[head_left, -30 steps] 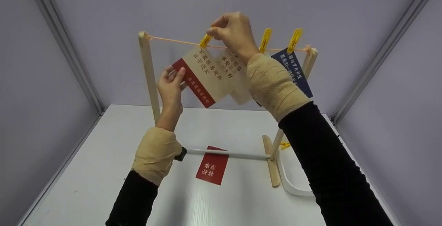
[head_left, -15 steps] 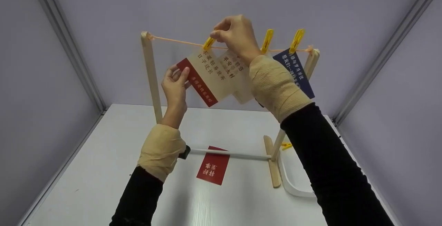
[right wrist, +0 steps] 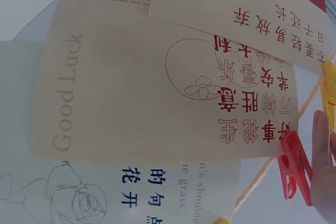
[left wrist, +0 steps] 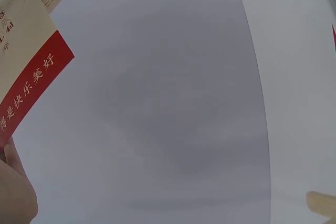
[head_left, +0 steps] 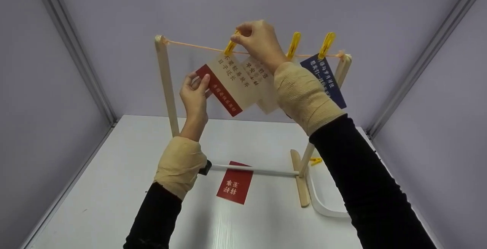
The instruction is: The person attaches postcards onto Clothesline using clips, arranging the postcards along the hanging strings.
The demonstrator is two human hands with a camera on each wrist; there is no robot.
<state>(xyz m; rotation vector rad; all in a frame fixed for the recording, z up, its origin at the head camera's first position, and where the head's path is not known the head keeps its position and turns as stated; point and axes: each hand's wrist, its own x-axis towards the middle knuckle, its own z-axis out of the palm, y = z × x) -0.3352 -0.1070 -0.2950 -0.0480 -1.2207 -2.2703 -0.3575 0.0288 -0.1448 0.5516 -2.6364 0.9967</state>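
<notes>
My left hand (head_left: 194, 95) pinches the left corner of a cream card with a red stripe (head_left: 230, 72), thumb in front and fingers behind. Above it, my right hand (head_left: 260, 43) pinches a yellow clothespin (head_left: 229, 48) at the card's top corner, on the orange string (head_left: 194, 45). In the right wrist view, a cream "Good Luck" card (right wrist: 121, 77) hangs beside it, partly overlapped, with a red clothespin (right wrist: 295, 169) at its edge. The left wrist view catches the striped card (left wrist: 31, 82) and part of the left hand (left wrist: 16, 192).
Farther right, a dark blue card (head_left: 323, 78) hangs from a yellow clothespin (head_left: 326, 45). Wooden posts (head_left: 166, 85) hold up the string. On the table, a red card (head_left: 234, 186) lies under the rack's crossbar (head_left: 274, 172), left of a white tray (head_left: 323, 209) with a yellow clothespin (head_left: 315, 161).
My right hand has sunk slightly, showing more of the yellow clothespin's top. My left hand and the striped card have shifted slightly right. Both grips stay on.
</notes>
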